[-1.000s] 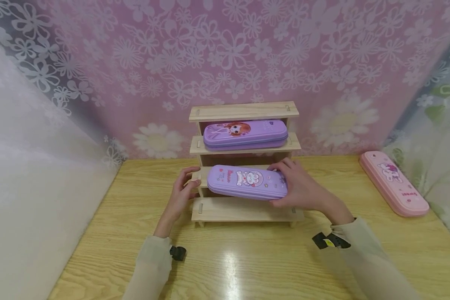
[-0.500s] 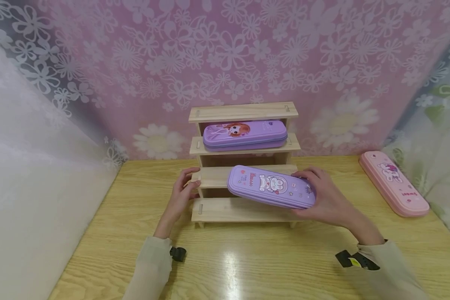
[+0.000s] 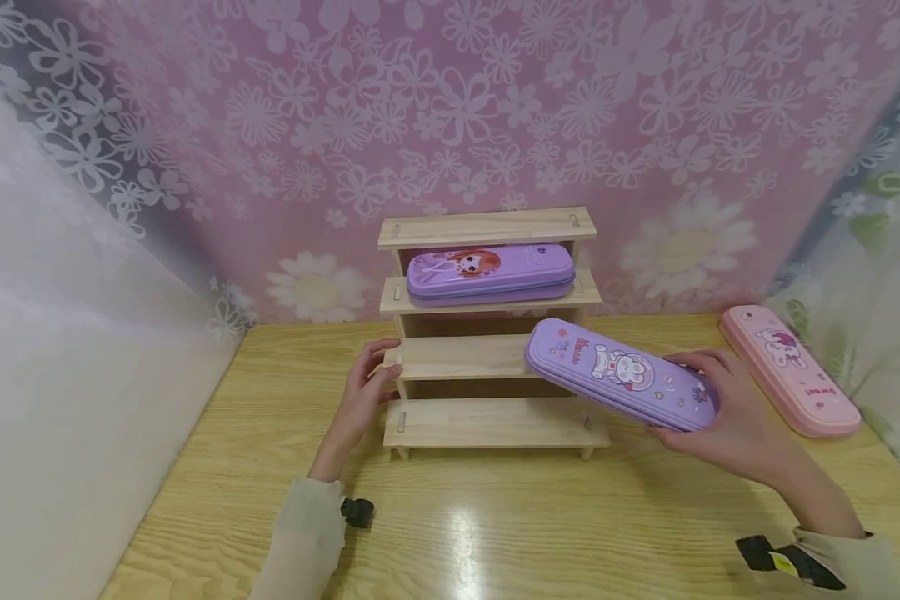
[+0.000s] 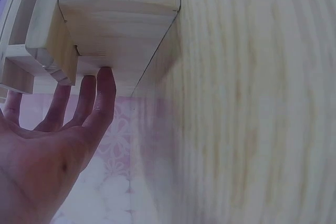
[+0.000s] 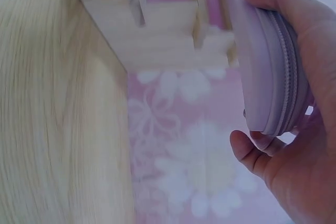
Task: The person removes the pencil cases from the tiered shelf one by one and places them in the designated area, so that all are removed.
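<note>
My right hand [image 3: 738, 425] grips the right end of a lilac zipped pencil case [image 3: 621, 373] with a bunny print. The case is held tilted, its left end overlapping the right part of the wooden tiered shelf [image 3: 487, 422] in the head view. From the right wrist, the case's zipper [image 5: 286, 61] shows, with thumb and fingers on opposite sides. At the shelf's left end my left hand [image 3: 362, 385] holds on, thumb at a tier's front edge; in the left wrist view its fingers [image 4: 105, 93] reach the side panel. A purple pencil case [image 3: 495, 273] with a girl print lies on an upper tier.
A pink pencil case [image 3: 791, 371] with a bunny print lies at the right on the wooden table [image 3: 285, 517]. Behind the shelf hangs a pink flowered backdrop [image 3: 450, 108]. White sheeting [image 3: 67, 375] borders the left side.
My right hand has carried the lilac pencil case rightward from in front of the shelf's middle, and its right end has dipped. My left hand has stayed at the shelf.
</note>
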A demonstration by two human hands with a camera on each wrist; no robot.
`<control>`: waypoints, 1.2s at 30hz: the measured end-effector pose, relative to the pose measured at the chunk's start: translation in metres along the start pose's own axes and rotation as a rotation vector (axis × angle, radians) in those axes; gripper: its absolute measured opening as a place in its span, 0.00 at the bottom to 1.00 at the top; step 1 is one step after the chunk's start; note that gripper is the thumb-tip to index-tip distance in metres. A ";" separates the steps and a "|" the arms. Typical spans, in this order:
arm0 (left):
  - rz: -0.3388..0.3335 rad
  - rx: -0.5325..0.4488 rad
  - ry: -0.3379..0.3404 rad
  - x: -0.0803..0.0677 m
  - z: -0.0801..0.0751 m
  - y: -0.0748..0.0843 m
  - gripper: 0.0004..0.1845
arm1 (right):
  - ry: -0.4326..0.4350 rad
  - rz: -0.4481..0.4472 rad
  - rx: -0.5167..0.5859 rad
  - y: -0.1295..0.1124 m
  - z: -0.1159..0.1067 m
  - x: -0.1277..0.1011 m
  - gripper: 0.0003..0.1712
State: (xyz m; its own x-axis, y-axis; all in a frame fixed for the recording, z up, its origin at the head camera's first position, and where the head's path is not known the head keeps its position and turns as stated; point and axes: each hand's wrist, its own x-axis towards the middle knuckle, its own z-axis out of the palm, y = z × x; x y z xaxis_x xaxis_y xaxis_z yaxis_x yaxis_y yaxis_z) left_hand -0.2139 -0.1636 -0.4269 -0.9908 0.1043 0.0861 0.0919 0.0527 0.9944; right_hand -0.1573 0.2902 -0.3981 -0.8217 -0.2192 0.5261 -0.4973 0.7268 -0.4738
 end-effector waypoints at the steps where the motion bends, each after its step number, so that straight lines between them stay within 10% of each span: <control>1: -0.002 0.002 0.000 0.000 0.000 0.000 0.21 | 0.008 0.015 -0.004 0.002 -0.003 -0.002 0.54; 17: 0.008 0.001 -0.001 -0.001 -0.003 0.000 0.22 | 0.137 0.295 -0.158 0.044 -0.034 -0.028 0.51; 36: 0.014 -0.012 0.021 0.007 -0.002 -0.017 0.19 | 0.004 0.678 -0.397 0.101 -0.007 -0.016 0.62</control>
State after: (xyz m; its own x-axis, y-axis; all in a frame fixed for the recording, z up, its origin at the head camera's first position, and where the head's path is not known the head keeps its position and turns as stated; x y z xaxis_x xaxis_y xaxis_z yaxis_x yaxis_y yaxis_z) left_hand -0.2226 -0.1660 -0.4430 -0.9913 0.0842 0.1013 0.1048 0.0391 0.9937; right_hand -0.1927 0.3716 -0.4492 -0.9089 0.3574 0.2147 0.2501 0.8795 -0.4050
